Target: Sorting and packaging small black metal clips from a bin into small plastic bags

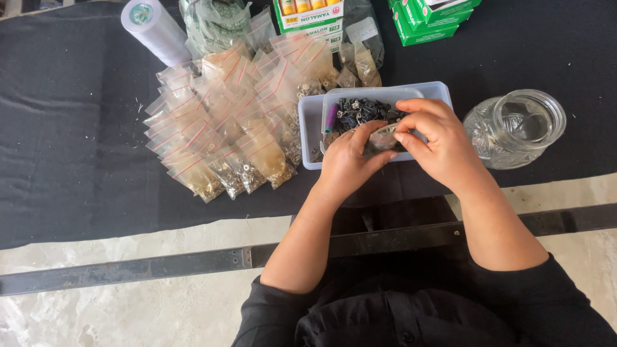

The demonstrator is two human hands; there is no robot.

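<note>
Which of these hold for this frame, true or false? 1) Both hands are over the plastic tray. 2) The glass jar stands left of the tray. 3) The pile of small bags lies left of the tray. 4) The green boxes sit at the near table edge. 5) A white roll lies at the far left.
1) True: the left hand and right hand meet over the tray, pinching a small clear bag between them.
2) False: the glass jar stands right of the tray.
3) True: the bags are heaped left of it.
4) False: the green boxes sit at the far edge, top of the picture.
5) True: the white roll lies far left on the black cloth.
</note>
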